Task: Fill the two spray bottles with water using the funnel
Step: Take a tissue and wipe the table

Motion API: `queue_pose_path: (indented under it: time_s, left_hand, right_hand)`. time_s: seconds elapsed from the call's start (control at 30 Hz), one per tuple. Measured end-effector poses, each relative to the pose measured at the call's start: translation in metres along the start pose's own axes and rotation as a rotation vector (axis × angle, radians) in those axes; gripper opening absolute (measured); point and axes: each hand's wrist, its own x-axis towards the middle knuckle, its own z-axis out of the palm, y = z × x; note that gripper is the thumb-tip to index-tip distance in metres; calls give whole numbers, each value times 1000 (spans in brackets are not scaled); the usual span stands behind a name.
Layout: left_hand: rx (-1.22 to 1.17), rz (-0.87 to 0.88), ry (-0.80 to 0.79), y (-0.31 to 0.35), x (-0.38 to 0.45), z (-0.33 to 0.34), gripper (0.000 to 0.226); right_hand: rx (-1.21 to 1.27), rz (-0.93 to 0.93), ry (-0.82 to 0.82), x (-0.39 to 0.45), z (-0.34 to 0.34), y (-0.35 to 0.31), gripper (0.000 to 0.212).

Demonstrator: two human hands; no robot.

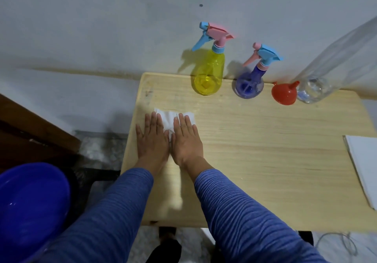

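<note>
A yellow spray bottle (pixel 209 73) with a pink and blue trigger head stands at the back of the wooden table (pixel 265 150). To its right stands a blue spray bottle (pixel 250 83) with a blue and pink head. A red funnel (pixel 284 93) lies on its side beside it, next to a tall clear plastic bottle (pixel 330 68). My left hand (pixel 152 138) and my right hand (pixel 185 140) lie flat, side by side, fingers spread, pressing on a white tissue (pixel 169 120) near the table's left edge. Both hands are well in front of the bottles.
A blue basin (pixel 30 207) sits low at the left, off the table. White paper (pixel 365 171) lies at the table's right edge. A grey wall rises right behind the bottles. A cord lies on the floor at the lower right.
</note>
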Motion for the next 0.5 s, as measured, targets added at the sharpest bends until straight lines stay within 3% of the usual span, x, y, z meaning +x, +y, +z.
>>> queue_pose_path:
  time_s: [0.07, 0.23, 0.5]
  left_hand:
    - [-1, 26, -12, 26, -7, 2, 57]
    - [-3, 103, -21, 91, -19, 11, 59]
    - [-12, 195, -13, 242, -39, 35, 60]
  right_hand:
    - [-4, 33, 3, -14, -9, 22, 88]
    - [-39, 96, -5, -39, -31, 81, 58]
    - [-46, 199, 41, -91, -77, 217, 56]
